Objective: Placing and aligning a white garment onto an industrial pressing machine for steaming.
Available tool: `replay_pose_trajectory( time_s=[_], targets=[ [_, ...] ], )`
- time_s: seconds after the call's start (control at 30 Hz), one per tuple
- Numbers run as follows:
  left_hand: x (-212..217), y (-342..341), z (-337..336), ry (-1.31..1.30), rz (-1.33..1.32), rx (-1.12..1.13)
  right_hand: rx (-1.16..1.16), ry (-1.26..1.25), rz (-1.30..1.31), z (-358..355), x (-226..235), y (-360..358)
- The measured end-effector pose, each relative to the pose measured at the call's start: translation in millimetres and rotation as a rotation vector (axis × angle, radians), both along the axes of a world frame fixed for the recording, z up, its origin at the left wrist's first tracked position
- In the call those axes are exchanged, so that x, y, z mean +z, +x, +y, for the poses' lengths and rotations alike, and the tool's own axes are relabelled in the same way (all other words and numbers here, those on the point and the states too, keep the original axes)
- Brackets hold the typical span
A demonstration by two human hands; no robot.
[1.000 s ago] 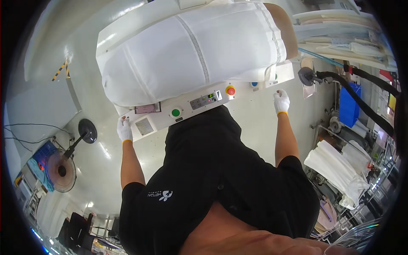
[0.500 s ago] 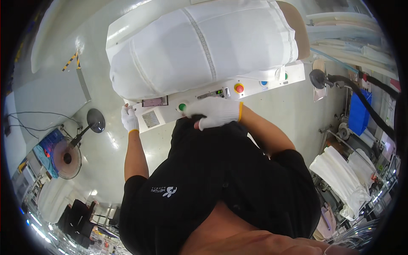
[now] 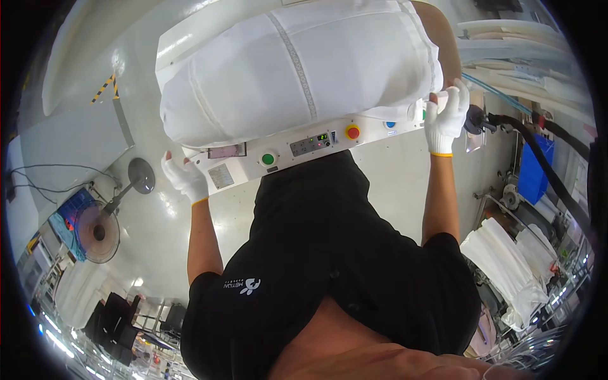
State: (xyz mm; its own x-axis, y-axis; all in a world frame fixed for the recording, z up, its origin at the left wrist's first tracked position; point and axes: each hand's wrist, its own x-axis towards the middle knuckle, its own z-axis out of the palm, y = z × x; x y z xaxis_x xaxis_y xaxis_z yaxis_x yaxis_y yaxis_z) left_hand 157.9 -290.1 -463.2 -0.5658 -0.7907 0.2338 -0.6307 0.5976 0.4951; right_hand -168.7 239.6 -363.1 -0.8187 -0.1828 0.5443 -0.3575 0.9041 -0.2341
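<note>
White-gloved left hand [image 3: 183, 177], right hand [image 3: 446, 115] — gripping padded machine [image 3: 297, 76]

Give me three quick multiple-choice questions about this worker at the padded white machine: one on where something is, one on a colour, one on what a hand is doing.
1. Where is the standing fan?
A. On the floor to the person's left
B. On top of the machine
C. By the folded white cloths

2. What colour is the round button near the left end of the control panel?
A. Blue
B. Green
C. Yellow

3. What is the right hand doing?
A. Hanging at the side
B. Pressing the red button
C. Gripping the white padded cover at its right end

Answers: 1 A, the fan stands on the floor at picture left. 2 B, it shows green. 3 C, gloved fingers curl on the cover's edge.
</note>
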Motion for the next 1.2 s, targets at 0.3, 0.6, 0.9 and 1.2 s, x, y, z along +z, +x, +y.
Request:
replay_pose_trajectory(
  time_s=[0.3, 0.6, 0.9, 1.2],
  targets=[
    [18, -23, 38, -0.2, -0.073, -0.329, 0.15, 0.077, -0.113, -28, -7, 20],
    [17, -92, 52, -0.298, -0.299, -0.607, 0.239, 0.342, -0.198, -45, -89, 0],
    [-34, -243, -66, -0.374, -0.378, -0.528, 0.276, 0.546, -0.066, -130, -120, -230],
    [58, -178, -64, -0.189, -0.207, -0.34, 0.177, 0.248, -0.238, -96, -10, -188]
  ],
)
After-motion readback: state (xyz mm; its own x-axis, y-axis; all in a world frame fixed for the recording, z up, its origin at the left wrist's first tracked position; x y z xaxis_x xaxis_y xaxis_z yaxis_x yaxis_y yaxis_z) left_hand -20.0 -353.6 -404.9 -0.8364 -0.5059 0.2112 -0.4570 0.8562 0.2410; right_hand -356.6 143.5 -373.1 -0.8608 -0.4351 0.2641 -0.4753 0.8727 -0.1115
